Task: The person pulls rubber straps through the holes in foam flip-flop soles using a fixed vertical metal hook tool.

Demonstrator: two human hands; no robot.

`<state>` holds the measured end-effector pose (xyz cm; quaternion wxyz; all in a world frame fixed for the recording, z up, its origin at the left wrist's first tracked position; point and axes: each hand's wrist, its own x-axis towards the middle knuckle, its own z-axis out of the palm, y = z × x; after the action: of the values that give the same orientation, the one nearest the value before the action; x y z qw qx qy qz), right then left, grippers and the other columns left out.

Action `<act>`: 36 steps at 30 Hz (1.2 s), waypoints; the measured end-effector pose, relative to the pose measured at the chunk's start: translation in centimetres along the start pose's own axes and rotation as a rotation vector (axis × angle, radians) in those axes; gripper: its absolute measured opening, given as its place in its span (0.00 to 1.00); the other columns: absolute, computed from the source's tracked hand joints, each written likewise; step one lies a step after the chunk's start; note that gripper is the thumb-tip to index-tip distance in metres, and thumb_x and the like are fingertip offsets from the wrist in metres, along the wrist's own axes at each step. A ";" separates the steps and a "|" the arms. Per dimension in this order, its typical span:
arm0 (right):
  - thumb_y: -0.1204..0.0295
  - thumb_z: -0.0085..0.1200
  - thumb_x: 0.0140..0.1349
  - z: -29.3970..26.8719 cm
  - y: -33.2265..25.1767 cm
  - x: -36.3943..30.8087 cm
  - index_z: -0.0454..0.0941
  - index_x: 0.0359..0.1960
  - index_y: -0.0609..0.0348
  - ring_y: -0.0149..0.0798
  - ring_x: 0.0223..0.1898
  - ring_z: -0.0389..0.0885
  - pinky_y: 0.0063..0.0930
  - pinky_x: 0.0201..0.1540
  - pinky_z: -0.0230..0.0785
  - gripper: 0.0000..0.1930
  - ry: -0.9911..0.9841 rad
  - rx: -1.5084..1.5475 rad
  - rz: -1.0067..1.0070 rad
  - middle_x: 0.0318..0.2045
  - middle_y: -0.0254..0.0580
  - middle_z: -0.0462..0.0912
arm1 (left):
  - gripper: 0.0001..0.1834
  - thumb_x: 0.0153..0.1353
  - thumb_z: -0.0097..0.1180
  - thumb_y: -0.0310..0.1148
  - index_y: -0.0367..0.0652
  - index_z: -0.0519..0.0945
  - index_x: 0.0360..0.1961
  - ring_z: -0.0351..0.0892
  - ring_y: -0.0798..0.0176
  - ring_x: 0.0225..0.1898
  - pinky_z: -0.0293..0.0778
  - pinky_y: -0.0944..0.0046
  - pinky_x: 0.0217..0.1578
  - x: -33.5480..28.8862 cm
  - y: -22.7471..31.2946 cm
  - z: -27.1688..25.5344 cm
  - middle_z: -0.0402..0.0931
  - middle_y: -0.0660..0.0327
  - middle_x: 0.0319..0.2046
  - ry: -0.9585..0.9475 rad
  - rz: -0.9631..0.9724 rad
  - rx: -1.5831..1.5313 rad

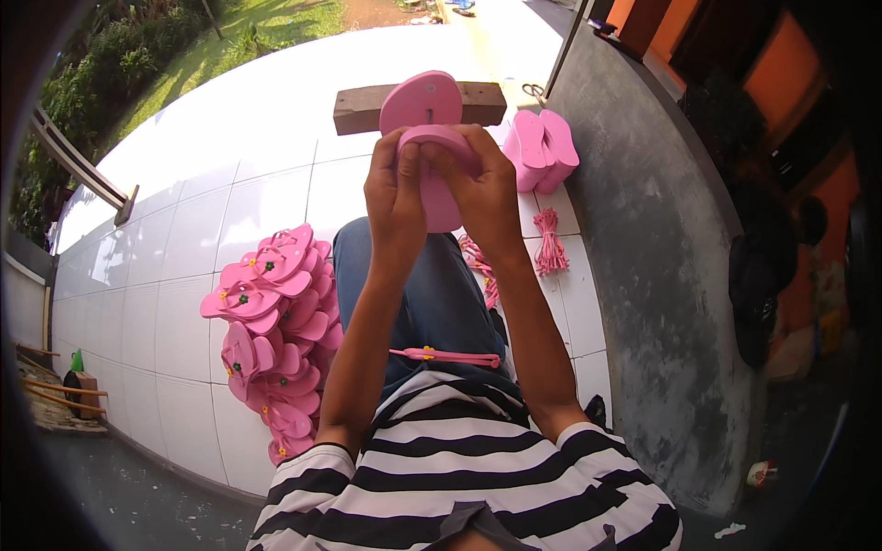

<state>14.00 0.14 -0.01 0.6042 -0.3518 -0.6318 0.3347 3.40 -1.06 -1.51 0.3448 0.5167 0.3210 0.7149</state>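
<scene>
Holding the sole (439, 135) near the block (358, 111), with left hand (397, 196) and right hand (485, 186) closed on its sides, and probably needing to keep pressure even and both grips level to prevent twisting.

Both hands (395, 204) (484, 188) around pink sole (441, 136)

At the far middle, a sole (421, 96) lies over a block (356, 110); on its near side, a second sole part (439, 137) sits between the left hand (395, 197) and right hand (484, 184); left of the legs (366, 266), piled sandals (285, 317) cover some floor (179, 349); right, stacked soles (527, 151) stand near the wall (634, 275), scissors (533, 90) farther, a strap bundle (548, 243) nearer; one strap (459, 357) crosses the lap.
</scene>
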 end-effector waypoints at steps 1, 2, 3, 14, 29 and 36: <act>0.69 0.61 0.65 0.1 -0.3 -0.2 0.79 0.43 0.61 0.27 0.39 0.78 0.23 0.44 0.71 0.10 0.011 -0.052 -0.021 0.35 0.36 0.82 | 0.15 0.76 0.43 0.36 0.35 0.73 0.51 0.72 0.74 0.43 0.70 0.71 0.46 -0.3 0.3 0.2 0.75 0.62 0.40 0.035 -0.007 -0.015; 0.68 0.63 0.63 0.0 -0.3 -0.4 0.80 0.42 0.61 0.28 0.36 0.79 0.24 0.41 0.72 0.11 0.030 -0.078 -0.017 0.35 0.39 0.82 | 0.15 0.76 0.44 0.38 0.35 0.73 0.50 0.71 0.75 0.41 0.70 0.71 0.44 -0.7 0.5 0.4 0.75 0.61 0.42 0.059 -0.043 -0.032; 0.66 0.65 0.61 -0.7 -2.1 -1.8 0.81 0.41 0.61 0.29 0.34 0.79 0.24 0.39 0.72 0.13 -0.019 -0.153 -0.024 0.34 0.39 0.82 | 0.16 0.75 0.45 0.40 0.35 0.73 0.48 0.72 0.73 0.40 0.70 0.70 0.43 -2.6 1.2 0.2 0.76 0.60 0.40 0.083 -0.041 0.000; 0.65 0.66 0.58 -1.6 -1.4 -9.9 0.73 0.51 0.60 0.46 0.50 0.75 0.40 0.48 0.71 0.22 -0.005 -0.529 0.075 0.44 0.47 0.74 | 0.10 0.64 0.61 0.28 0.34 0.79 0.44 0.84 0.62 0.34 0.82 0.64 0.33 -7.2 3.3 -4.7 0.82 0.54 0.34 -0.222 -0.231 0.444; 0.70 0.46 0.72 -2.0 -0.1 -7.9 0.73 0.50 0.68 0.45 0.31 0.86 0.36 0.36 0.77 0.13 -0.386 -0.099 0.302 0.33 0.51 0.84 | 0.21 0.54 0.65 0.18 0.39 0.75 0.49 0.81 0.43 0.53 0.82 0.54 0.48 -3.8 2.1 -5.0 0.82 0.47 0.49 -0.434 0.312 0.606; 0.60 0.40 0.76 -0.2 3.9 -11.8 0.70 0.55 0.61 0.45 0.56 0.77 0.43 0.57 0.72 0.18 -0.364 1.216 0.732 0.51 0.53 0.77 | 0.22 0.59 0.62 0.18 0.40 0.65 0.49 0.83 0.40 0.49 0.80 0.47 0.51 -4.0 -0.8 -6.5 0.80 0.39 0.47 -0.267 0.321 0.306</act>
<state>14.65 -7.77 -9.54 0.4274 -0.0818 -0.2669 0.8599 -1.84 -4.56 -5.93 0.1841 0.6971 0.2912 0.6288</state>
